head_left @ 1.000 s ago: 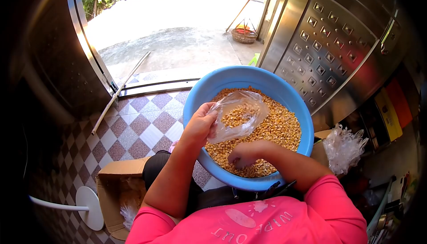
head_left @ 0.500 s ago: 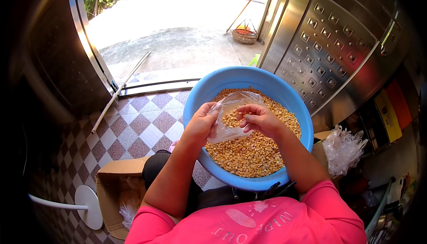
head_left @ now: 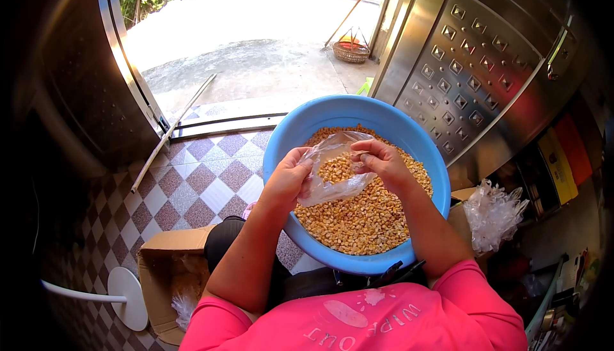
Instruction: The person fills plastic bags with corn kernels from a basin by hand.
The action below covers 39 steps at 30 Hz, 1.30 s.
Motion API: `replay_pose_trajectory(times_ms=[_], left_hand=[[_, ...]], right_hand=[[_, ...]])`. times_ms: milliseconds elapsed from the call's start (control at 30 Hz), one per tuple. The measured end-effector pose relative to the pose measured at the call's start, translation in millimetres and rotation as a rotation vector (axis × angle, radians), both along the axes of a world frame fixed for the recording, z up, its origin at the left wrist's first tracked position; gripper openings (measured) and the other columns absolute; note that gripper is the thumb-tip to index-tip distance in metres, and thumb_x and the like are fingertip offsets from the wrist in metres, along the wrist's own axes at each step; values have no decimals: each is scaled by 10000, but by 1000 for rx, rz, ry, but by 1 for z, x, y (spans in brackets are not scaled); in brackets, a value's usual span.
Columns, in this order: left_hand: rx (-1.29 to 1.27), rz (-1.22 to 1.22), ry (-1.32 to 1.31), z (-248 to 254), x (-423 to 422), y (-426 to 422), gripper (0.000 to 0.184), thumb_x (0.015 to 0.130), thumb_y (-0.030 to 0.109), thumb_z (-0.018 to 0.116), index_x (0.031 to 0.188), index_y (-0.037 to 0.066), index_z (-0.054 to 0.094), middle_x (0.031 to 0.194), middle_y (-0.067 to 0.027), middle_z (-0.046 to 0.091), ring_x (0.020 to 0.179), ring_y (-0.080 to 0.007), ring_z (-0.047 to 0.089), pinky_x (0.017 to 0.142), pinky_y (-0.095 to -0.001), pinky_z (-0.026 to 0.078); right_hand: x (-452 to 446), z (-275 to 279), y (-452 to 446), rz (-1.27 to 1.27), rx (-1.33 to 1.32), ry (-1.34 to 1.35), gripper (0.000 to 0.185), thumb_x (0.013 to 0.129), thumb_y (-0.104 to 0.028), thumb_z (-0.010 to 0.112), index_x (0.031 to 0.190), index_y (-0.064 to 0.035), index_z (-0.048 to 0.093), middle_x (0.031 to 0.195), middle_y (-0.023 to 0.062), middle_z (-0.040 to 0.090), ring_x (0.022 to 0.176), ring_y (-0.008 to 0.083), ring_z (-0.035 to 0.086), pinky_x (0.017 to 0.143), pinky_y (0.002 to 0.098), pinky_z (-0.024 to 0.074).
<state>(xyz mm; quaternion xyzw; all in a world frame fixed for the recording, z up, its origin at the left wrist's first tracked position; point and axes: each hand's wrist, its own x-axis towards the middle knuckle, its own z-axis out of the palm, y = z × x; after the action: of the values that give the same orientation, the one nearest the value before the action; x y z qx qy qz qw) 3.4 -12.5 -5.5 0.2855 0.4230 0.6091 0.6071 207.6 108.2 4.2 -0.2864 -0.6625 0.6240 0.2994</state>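
A blue basin [head_left: 358, 109] holds a wide layer of yellow corn kernels [head_left: 358, 223]. Over the kernels, a clear plastic bag [head_left: 339, 191] is spread with its mouth open and kernels showing within it. My left hand [head_left: 293, 175] pinches the bag's left edge. At the bag's right edge is my right hand [head_left: 380, 161], its thumb and fingers closed on the plastic. Whether kernels are also in my right hand cannot be seen.
A cardboard box [head_left: 153, 287] with plastic inside stands at lower left, beside a round white base [head_left: 128, 300]. Clear bags [head_left: 494, 217] are bunched right of the basin. A pole [head_left: 173, 133] lies across the doorway; a wicker basket [head_left: 350, 52] sits outside.
My right hand has risen from the kernels near the basin's front to the bag's right edge and closed on it. My left hand has stayed at the bag's left edge.
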Motion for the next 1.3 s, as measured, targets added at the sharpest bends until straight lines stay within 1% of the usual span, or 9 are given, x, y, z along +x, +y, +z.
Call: replay_pose_trajectory(times_ms=[67, 100, 167, 233, 433, 733, 933, 1067, 1300], left_hand=[[1, 2, 3, 0, 0, 0, 212, 935, 142, 460, 1137, 76, 456, 685, 27, 424, 469, -42, 324, 421, -212, 289], [-3, 6, 7, 0, 0, 0, 213, 935, 143, 460, 1137, 77, 457, 683, 27, 424, 469, -42, 326, 420, -212, 291], [-7, 9, 11, 0, 0, 0, 213, 935, 144, 461, 1138, 77, 457, 682, 27, 424, 468, -42, 327, 419, -213, 292], [6, 11, 11, -1, 0, 0, 216, 934, 145, 461, 1139, 76, 458, 677, 29, 426, 465, -43, 329, 416, -213, 291], [13, -6, -3, -4, -2, 1, 267, 930, 149, 480, 1179, 55, 449, 689, 5, 436, 475, -60, 369, 404, -223, 310], [1, 14, -9, -1, 0, 0, 209, 932, 143, 465, 1129, 74, 460, 663, 30, 422, 449, -47, 316, 401, -216, 272], [8, -1, -3, -3, -2, 1, 264, 927, 148, 485, 1171, 54, 457, 684, 10, 433, 489, -64, 380, 410, -220, 322], [4, 2, -4, -3, -2, 1, 263, 928, 147, 483, 1173, 55, 457, 683, 10, 434, 488, -63, 379, 409, -219, 321], [10, 4, -3, -1, -1, 0, 242, 930, 147, 476, 1155, 63, 456, 677, 20, 433, 474, -52, 352, 408, -215, 299]], right_hand=[[5, 5, 2, 110, -87, -127, 215, 862, -54, 531, 1061, -36, 609, 961, 64, 620, 767, 111, 610, 628, 240, 523], [6, 9, 1, 109, -87, -127, 215, 862, -54, 531, 1061, -36, 609, 961, 64, 620, 767, 111, 610, 628, 240, 523], [8, 14, -1, 435, -137, -415, 177, 862, -97, 548, 1015, -42, 618, 837, 41, 631, 614, 96, 603, 550, 235, 505], [4, 8, -7, 526, -162, -513, 213, 848, -152, 568, 1027, -46, 616, 820, 41, 638, 599, 100, 602, 538, 238, 503], [-10, -3, -24, 669, 258, -1351, 272, 829, -238, 574, 1035, -67, 624, 816, 84, 638, 612, 164, 621, 537, 294, 515], [-34, -20, -65, 1081, 93, -1190, 252, 799, -225, 597, 938, -19, 562, 703, 103, 604, 590, 188, 616, 509, 304, 518], [-29, -51, -59, 1118, 129, -1071, 320, 763, -188, 619, 1019, -11, 545, 691, 125, 613, 568, 199, 630, 506, 305, 527], [-31, -26, -60, 1116, 50, -1039, 293, 765, -180, 621, 1003, -20, 558, 689, 102, 606, 558, 189, 617, 502, 297, 524], [-17, -4, -31, 922, -247, -652, 182, 799, -127, 599, 974, -77, 599, 730, 35, 611, 500, 84, 532, 421, 218, 421]])
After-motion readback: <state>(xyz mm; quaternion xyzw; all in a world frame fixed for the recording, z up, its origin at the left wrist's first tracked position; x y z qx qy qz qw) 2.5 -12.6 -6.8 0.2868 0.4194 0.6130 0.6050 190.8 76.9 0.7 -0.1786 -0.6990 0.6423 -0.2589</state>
